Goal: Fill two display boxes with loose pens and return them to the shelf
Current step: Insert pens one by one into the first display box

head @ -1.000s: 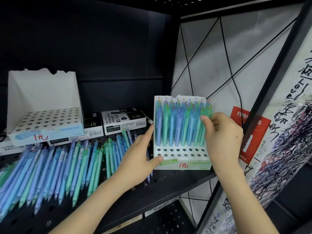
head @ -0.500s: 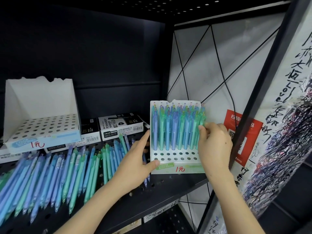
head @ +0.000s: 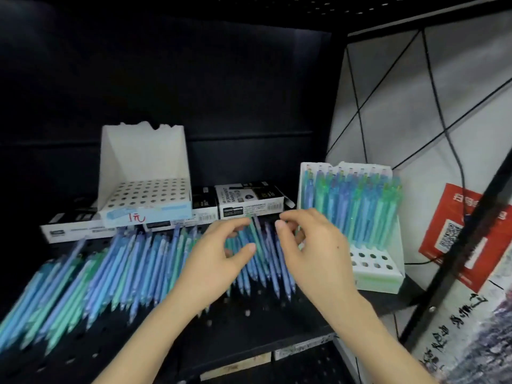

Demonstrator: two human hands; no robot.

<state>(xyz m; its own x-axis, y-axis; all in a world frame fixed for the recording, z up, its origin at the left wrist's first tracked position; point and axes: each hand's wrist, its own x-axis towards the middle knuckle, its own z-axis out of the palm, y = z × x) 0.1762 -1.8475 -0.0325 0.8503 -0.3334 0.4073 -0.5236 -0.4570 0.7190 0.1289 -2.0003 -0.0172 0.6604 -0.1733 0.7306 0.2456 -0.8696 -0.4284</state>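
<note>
Many loose blue and green pens (head: 133,267) lie in a row on the black perforated shelf (head: 249,328). My left hand (head: 219,261) curls over the right end of that row, thumb and fingers closing round a few pens. My right hand (head: 313,250) hovers just beside it, fingers bent at the pen tops; blur hides whether it holds any. At the right stands a white display box (head: 374,275), its back rows full of pens and its front holes bare. An empty white display box (head: 144,167) sits at the back left on flat cartons.
Black-and-white marker cartons (head: 249,203) line the back of the shelf. A black frame post (head: 454,253) and a red QR sign (head: 454,236) stand right of the filled box. A black cable (head: 454,151) hangs down the side panel.
Both hands let go of the filled display box, which now stands alone at the right, and moved left onto the loose pens. My view shifted left.
</note>
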